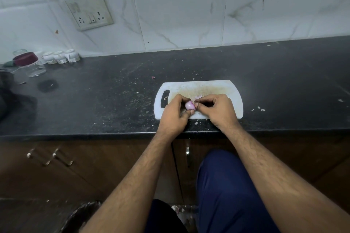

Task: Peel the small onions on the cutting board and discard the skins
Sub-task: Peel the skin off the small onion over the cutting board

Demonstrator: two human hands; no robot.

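Small pink onion (190,105), glossy, gripped in left hand (175,113); right hand (216,108) pinches its tip. White cutting board (223,91) beneath hands.

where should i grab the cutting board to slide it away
By the handle slot at the left end of the cutting board, coming from the left; that cutout is clear, while both hands sit over the board's near middle.

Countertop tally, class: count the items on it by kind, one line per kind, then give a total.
Cutting board: 1
Onion, held in the left hand and picked at by the right hand: 1
Clear jar with maroon lid: 1
Small white cups: 3
Total: 6
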